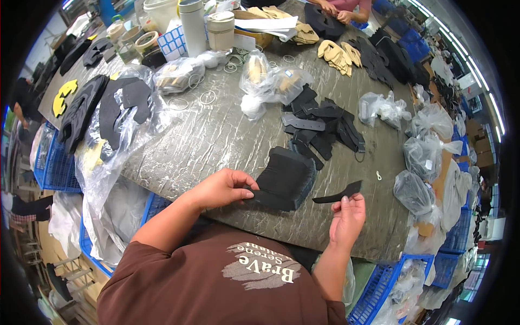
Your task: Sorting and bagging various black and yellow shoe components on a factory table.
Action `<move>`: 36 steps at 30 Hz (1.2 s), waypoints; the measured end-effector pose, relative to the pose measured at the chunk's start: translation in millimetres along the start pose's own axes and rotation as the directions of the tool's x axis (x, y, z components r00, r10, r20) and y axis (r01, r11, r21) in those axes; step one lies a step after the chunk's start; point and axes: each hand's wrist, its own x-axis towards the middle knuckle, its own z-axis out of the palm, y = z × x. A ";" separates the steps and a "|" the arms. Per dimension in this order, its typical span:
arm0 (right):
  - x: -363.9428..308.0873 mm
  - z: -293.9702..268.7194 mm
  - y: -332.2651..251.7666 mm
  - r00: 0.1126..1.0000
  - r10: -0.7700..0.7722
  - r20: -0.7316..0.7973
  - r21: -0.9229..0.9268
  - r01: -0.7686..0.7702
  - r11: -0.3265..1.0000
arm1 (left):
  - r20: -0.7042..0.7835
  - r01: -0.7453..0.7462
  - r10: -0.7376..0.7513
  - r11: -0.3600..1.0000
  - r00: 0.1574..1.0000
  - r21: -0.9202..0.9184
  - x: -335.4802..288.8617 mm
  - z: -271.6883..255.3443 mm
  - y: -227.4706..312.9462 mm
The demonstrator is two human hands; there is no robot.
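Note:
A stack of black, roughly rectangular cut pieces (pixel 285 174) lies near the table's front edge, its right side bluish grey. My left hand (pixel 226 187) is closed, thumb and forefinger pinching at the stack's near left corner. How many layers sit between those fingers cannot be made out. To the right of the stack, my right hand (pixel 348 218) pinches a narrow, curved black strip (pixel 340 194) just above the table. Beyond the stack lies a loose pile of black cut pieces (pixel 330 122), with a grey strip (pixel 303 122) on top.
Clear plastic bags (pixel 422 157) line the table's right edge. Farther back are bagged tan parts (pixel 259 70), a tall grey cylinder (pixel 193 30) and tubs. Black and yellow pieces (pixel 66 96) lie at the left. Another person's hands (pixel 336 12) work across the table. Blue crates (pixel 374 292) stand below.

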 end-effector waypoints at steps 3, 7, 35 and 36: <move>-10.3 -15.1 8.4 0.999 0.052 0.002 0.018 -0.052 0.998 | -0.010 0.055 -0.060 0.968 0.998 -0.245 -5.8 11.6 -4.2; -22.6 -15.3 8.7 0.982 0.133 0.131 0.044 -0.140 0.989 | 0.058 0.043 -0.023 0.929 0.998 -0.369 -7.1 16.1 -18.5; -37.8 -19.4 18.7 0.969 0.147 0.198 -0.040 -0.142 0.989 | 0.182 0.302 -0.313 0.394 0.932 -0.868 11.6 99.2 -34.2; -37.4 -19.4 20.6 0.975 0.121 0.185 -0.047 -0.114 0.992 | 0.176 0.299 -0.307 0.418 0.935 -0.858 11.5 99.1 -34.3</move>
